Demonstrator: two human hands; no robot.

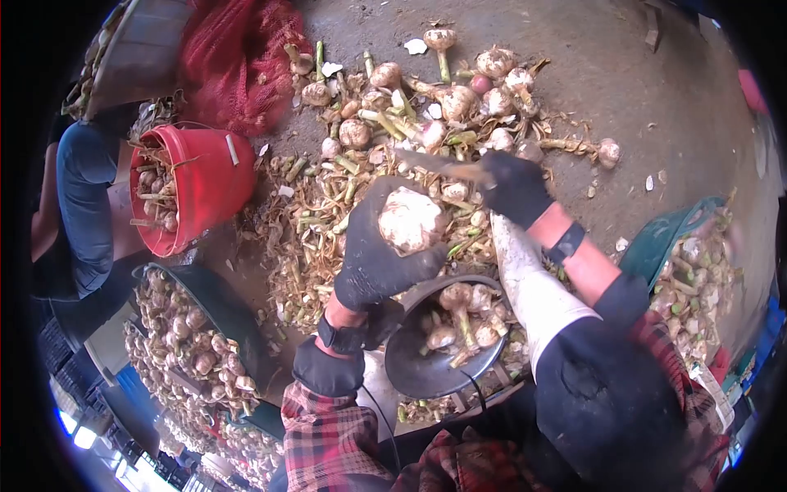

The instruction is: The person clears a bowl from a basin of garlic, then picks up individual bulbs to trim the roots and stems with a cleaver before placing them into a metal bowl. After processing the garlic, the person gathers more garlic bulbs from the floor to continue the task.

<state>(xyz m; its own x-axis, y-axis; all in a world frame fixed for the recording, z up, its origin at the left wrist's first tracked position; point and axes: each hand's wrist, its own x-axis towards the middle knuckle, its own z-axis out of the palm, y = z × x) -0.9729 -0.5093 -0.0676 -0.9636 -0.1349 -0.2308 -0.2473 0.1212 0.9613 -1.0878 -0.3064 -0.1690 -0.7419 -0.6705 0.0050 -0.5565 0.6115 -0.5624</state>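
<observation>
My left hand (pixel 373 250), in a dark glove, is closed around a large pale garlic bulb (pixel 412 220). Its cut or peeled white face is turned up toward me. My right hand (pixel 515 189), in a black glove, grips a knife (pixel 434 164) with its blade pointing left, just above and apart from the bulb. Below my hands, between my legs, a dark metal bowl (pixel 407 361) holds several garlic bulbs with stems. Beyond my hands, a heap of cut stems and peelings (pixel 316 217) covers the floor, with whole bulbs (pixel 457 102) at its far side.
At the left, a red bucket (pixel 221 168) lies tilted with garlic inside, below a red mesh sack (pixel 238 61). Dark green tubs (pixel 217 307) of garlic stand at the lower left; another green tub (pixel 656 250) is at the right. Another person's leg (pixel 84 205) shows at the left edge.
</observation>
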